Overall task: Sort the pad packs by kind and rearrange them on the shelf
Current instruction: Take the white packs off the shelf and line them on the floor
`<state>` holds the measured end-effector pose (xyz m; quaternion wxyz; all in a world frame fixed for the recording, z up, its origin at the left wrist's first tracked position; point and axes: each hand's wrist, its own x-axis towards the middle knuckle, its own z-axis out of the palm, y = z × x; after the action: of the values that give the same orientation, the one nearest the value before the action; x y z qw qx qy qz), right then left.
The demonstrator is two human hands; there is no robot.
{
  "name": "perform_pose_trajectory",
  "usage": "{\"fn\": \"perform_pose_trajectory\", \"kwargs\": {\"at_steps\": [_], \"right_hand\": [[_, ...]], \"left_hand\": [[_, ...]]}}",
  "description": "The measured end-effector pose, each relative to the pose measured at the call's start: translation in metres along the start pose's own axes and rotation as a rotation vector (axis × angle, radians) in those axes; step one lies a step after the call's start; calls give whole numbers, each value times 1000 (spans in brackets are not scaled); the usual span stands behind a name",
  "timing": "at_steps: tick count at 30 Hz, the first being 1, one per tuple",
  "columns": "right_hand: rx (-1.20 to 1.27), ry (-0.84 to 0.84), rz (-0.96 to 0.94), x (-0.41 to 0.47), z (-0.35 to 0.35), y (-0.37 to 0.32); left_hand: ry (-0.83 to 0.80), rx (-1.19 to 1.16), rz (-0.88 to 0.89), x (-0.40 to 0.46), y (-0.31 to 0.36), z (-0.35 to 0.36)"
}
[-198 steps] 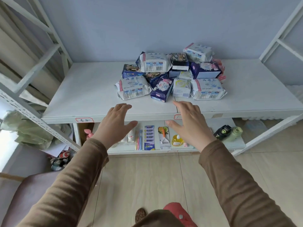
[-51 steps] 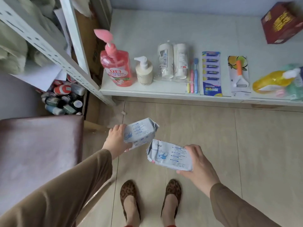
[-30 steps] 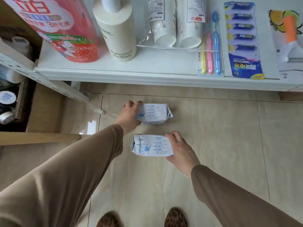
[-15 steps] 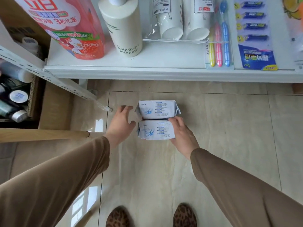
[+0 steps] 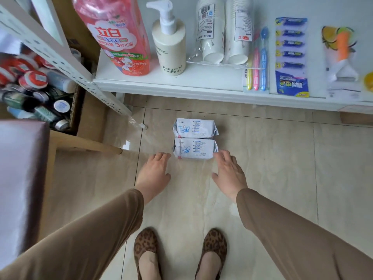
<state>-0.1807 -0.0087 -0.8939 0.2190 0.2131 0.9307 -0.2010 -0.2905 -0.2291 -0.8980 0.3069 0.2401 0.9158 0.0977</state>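
Two white pad packs lie side by side on the floor tiles, long edges touching: the far pack (image 5: 195, 128) at twelve o'clock from the near pack (image 5: 194, 148), both below the lower shelf (image 5: 201, 85). Our left hand (image 5: 154, 174) is at eight o'clock of the near pack, our right hand (image 5: 229, 172) at four o'clock; both have relaxed fingers and hold nothing. We judge this pair of one kind is staged. To do it well, we leave their edges aligned and lift straight away without nudging them.
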Motion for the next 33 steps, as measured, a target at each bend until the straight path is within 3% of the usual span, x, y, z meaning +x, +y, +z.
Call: {"fn": "perform_pose_trajectory", "kwargs": {"at_steps": [7, 18, 26, 33], "right_hand": [[95, -41, 41, -105, -91, -11], [296, 66, 159, -265, -264, -45], [284, 270, 98, -380, -391, -57], [301, 429, 34, -405, -492, -10]], "left_hand": [[-20, 48, -18, -98, 53, -82], [55, 31, 94, -239, 169, -233], [134, 14, 203, -332, 262, -321], [233, -35, 290, -336, 363, -376]]}}
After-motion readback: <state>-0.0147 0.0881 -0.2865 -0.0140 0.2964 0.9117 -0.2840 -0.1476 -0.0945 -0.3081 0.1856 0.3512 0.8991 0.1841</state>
